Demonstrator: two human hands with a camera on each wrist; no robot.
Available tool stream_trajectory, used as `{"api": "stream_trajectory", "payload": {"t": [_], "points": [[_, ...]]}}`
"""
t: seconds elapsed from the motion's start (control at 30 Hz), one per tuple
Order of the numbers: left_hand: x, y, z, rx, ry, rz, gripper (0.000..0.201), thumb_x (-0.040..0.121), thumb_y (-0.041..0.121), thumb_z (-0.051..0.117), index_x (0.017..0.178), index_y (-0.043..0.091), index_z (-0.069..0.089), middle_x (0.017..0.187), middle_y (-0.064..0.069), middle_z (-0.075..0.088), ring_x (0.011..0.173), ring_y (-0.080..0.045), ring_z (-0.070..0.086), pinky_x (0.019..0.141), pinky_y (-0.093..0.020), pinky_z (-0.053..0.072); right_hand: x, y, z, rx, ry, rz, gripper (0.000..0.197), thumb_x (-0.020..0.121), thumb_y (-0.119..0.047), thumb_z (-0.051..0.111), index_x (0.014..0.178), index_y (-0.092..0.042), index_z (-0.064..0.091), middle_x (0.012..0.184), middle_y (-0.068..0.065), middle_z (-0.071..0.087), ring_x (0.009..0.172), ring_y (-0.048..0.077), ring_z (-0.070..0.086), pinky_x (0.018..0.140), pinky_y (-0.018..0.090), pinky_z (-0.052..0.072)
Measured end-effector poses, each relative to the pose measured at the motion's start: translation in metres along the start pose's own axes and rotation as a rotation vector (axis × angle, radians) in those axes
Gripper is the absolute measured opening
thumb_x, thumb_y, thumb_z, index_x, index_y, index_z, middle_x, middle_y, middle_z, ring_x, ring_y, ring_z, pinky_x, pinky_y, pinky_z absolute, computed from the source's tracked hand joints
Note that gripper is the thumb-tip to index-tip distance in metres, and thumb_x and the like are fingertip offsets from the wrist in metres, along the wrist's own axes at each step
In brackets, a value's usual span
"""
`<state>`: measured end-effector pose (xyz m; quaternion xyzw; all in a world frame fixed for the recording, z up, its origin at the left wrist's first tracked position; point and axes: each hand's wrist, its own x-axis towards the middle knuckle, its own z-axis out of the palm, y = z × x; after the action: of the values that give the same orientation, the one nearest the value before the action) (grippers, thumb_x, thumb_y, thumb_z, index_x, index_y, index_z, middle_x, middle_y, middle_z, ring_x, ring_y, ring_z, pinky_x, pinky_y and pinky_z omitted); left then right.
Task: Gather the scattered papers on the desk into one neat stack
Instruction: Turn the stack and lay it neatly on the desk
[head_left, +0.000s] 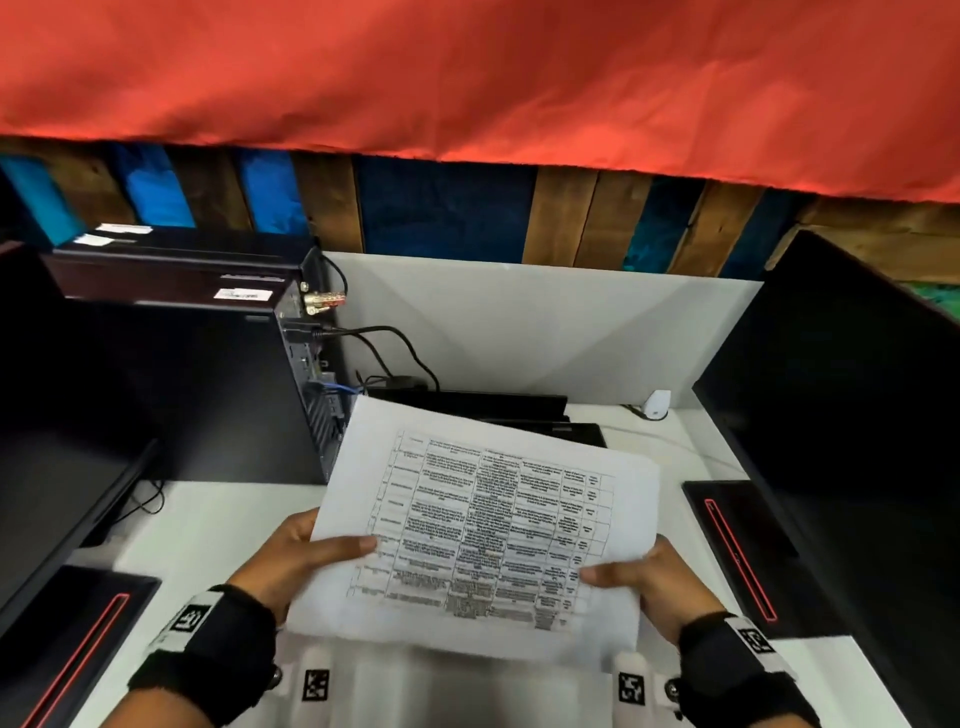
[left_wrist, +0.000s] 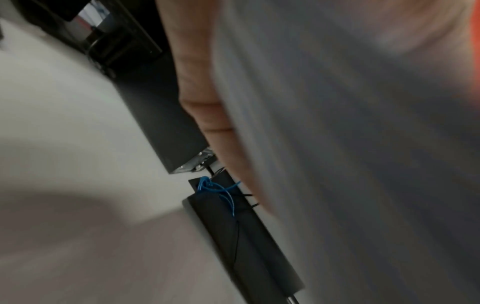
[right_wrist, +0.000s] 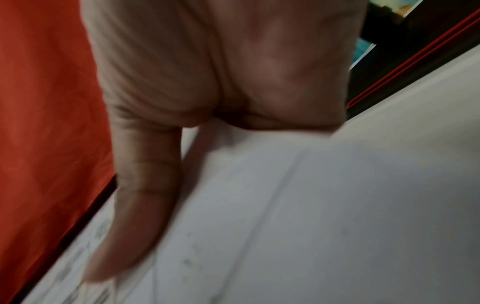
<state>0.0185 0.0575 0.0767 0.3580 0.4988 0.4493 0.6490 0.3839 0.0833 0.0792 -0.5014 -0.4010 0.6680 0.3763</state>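
A sheaf of papers (head_left: 483, 530) is held up above the white desk (head_left: 218, 519), over the middle of its near edge, tilted so that the far corner points to the left. The top sheet carries a printed table. More than one sheet is seen at the lower edge, but the number cannot be counted.

The papers are gripped by the left hand (head_left: 296, 556) at their left edge, with the thumb laid across the top sheet and the fingers hidden below. The right hand (head_left: 649, 577) grips the right edge in the same way, thumb on top. In the left wrist view only a finger (left_wrist: 207, 115) against the grey underside of the papers (left_wrist: 337, 164) is seen, and the picture is blurred. In the right wrist view the right hand (right_wrist: 207, 82) is seen with its thumb lying on the sheet (right_wrist: 311, 226).

Around the papers several things stand on the desk. One black computer tower (head_left: 208, 389) is at the far left, with cables at its back, a blue one (head_left: 332, 388) among them. Two dark monitors are seen, one at the left edge (head_left: 52, 493) and one at the right edge (head_left: 857, 441). A black keyboard (head_left: 467, 402) lies at the far edge, partly hidden behind the papers. One small white adapter (head_left: 655, 404) stands in the far right corner. Above hangs a red cloth (head_left: 467, 78).
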Motion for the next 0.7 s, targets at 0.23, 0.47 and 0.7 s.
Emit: {"api": "stream_trajectory", "payload": {"t": [0.23, 0.47, 0.7], "points": [[0.002, -0.018, 0.013, -0.022, 0.029, 0.026, 0.086, 0.033, 0.029, 0.096, 0.11, 0.0, 0.069, 0.11, -0.019, 0.072, 0.104, -0.034, 0.069, 0.091, -0.038, 0.054, 0.008, 0.004, -0.009, -0.01, 0.037, 0.087, 0.065, 0.044, 0.0, 0.086, 0.107, 0.003, 0.07, 0.11, 0.023, 0.071, 0.102, 0.035, 0.069, 0.097, 0.048, 0.05], [0.007, -0.027, 0.01, 0.043, 0.051, -0.016, 0.059, 0.053, 0.015, 0.089, 0.107, -0.001, 0.071, 0.107, -0.021, 0.072, 0.093, -0.029, 0.073, 0.071, -0.031, 0.06, 0.008, 0.0, -0.003, -0.077, 0.179, -0.029, 0.037, 0.071, -0.004, 0.078, 0.107, -0.001, 0.07, 0.098, 0.01, 0.076, 0.093, 0.021, 0.074, 0.079, 0.029, 0.056], [0.007, -0.04, 0.031, 0.067, 0.327, 0.15, 0.025, 0.084, -0.005, 0.063, 0.091, 0.017, 0.074, 0.086, 0.005, 0.078, 0.082, -0.01, 0.074, 0.075, -0.022, 0.057, 0.003, 0.005, 0.023, -0.055, 0.386, -0.242, 0.018, 0.074, -0.004, 0.078, 0.088, -0.014, 0.073, 0.077, -0.007, 0.077, 0.072, 0.004, 0.074, 0.063, 0.014, 0.057]]}}
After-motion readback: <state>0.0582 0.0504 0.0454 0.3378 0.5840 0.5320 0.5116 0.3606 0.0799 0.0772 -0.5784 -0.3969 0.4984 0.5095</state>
